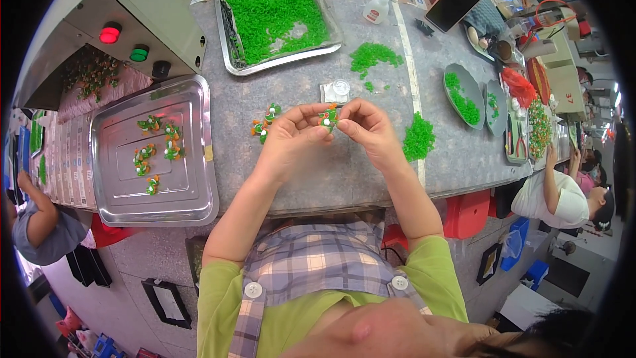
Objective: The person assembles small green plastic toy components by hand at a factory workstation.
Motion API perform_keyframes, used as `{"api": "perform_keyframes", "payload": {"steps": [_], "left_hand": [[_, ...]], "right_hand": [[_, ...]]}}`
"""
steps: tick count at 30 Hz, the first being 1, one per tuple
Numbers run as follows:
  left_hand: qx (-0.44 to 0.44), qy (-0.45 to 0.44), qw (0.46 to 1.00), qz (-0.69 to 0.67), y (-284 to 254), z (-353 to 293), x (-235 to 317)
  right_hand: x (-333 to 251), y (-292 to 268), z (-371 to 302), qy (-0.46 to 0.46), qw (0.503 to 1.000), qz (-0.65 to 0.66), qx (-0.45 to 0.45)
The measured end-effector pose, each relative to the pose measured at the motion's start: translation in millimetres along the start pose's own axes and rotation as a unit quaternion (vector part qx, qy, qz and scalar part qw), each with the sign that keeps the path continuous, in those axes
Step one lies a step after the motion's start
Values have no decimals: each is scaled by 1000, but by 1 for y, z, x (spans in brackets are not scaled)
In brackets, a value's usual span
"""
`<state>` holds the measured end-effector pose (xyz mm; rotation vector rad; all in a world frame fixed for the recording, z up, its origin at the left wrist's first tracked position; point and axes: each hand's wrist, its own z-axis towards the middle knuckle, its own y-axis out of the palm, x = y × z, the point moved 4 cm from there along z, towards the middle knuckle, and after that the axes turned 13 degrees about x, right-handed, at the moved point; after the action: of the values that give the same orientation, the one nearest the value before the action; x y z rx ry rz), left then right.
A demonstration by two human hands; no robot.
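Between the thumb and fingers of my left hand point(289, 140) is a small green, white and orange toy figure point(327, 119), held over the table's front part. My right hand point(372, 135) has its thumb and index finger pinched together right at the figure's side. Whatever those fingertips grip is too small or hidden to make out. Beside my left hand, several similar figures point(260, 130) rest on the tabletop. Just beyond my hands stands a small clear round dish point(340, 87) on a white pad. A pile of tiny green pieces point(419, 138) lies right of my right hand.
At left, a metal tray point(211, 189) carries several figures, below a machine point(149, 20) with red and green lights. A tray point(334, 48) of green pieces lies at the back, near a white bottle point(376, 10). Grey bowls point(452, 71) and a phone point(454, 4) are at right. People sit on both sides.
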<state>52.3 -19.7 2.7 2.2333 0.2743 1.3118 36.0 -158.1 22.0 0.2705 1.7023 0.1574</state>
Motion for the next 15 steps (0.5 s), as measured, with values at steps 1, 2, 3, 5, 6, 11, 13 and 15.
{"api": "perform_keyframes", "payload": {"steps": [1,2,3,5,6,11,13,15], "left_hand": [[-3,3,1000,1,-1,1,-1],[-6,6,1000,2,-1,1,-2],[-6,6,1000,2,-1,1,-2],[7,6,1000,15,-1,-1,-1],[7,6,1000,15,-1,0,-2],[9,10,1000,23,-1,0,-2],[11,10,1000,20,-2,1,-5],[13,10,1000,18,-3,2,-6]], "right_hand": [[0,1,0,0,1000,0,0],[1,1,0,1,1000,-4,7],[1,2,0,1,1000,-9,13],[4,1,0,-3,1000,-8,12],[6,1,0,-9,1000,-8,11],[10,0,-1,-25,1000,-2,20],[13,1,-1,-29,999,5,27],[14,3,-2,-29,999,15,39]]}}
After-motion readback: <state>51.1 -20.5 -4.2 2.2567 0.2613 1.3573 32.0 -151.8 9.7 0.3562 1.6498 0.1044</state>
